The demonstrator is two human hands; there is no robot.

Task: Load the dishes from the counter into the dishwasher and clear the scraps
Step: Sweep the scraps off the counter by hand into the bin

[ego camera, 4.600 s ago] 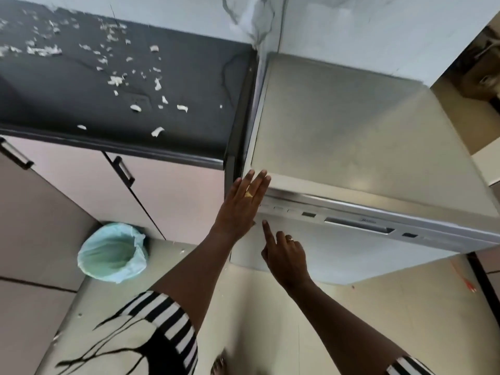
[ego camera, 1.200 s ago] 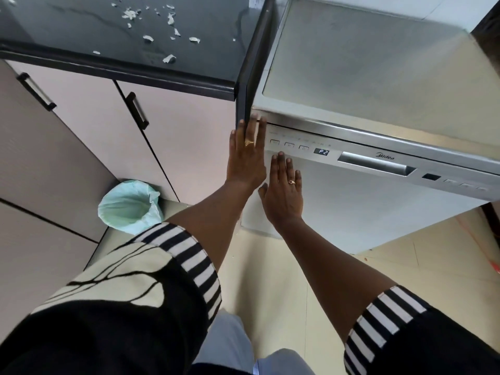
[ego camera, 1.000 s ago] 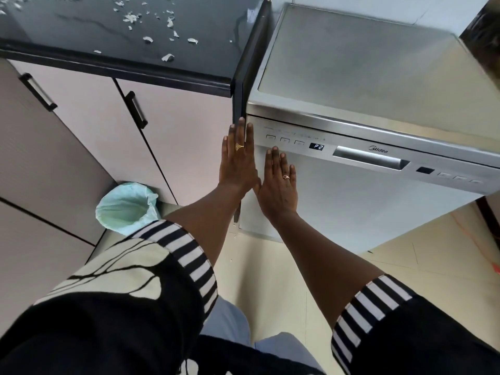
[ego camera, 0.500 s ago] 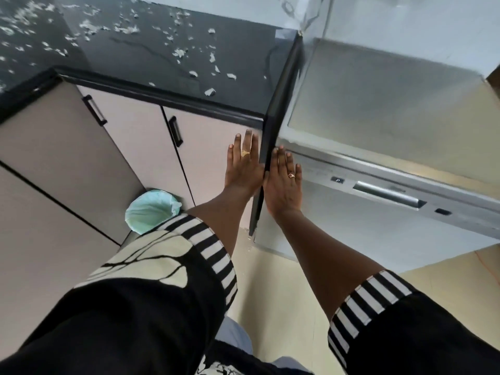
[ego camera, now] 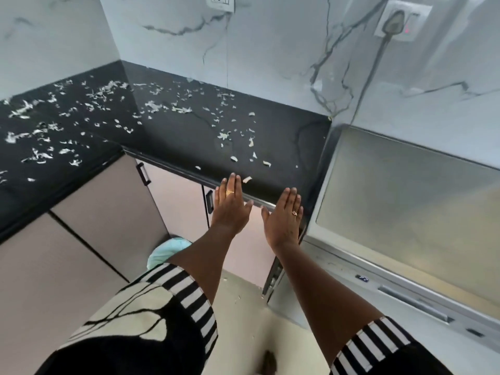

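- The dishwasher stands with its door closed. Its steel top is bare and the small display on the front panel reads P2.
- The black counter butts against the dishwasher's left side and bends round a corner further left of it.
- Pale scraps lie scattered over the counter, thinner near the dishwasher and thicker away from it. One piece lies at the counter's front edge.
- The right hand is flat, palm down, fingers straight and together, gripping nothing. It is just left of the dishwasher's top corner, over the counter's front edge.
- The left hand is further left of the dishwasher, equally flat and empty, its fingertips over the counter edge beside that one scrap. Whether either hand touches the counter cannot be told.
- A bin with a green liner sits on the floor left of the dishwasher, partly hidden by the left arm.
- A plugged-in wall socket is above the dishwasher.
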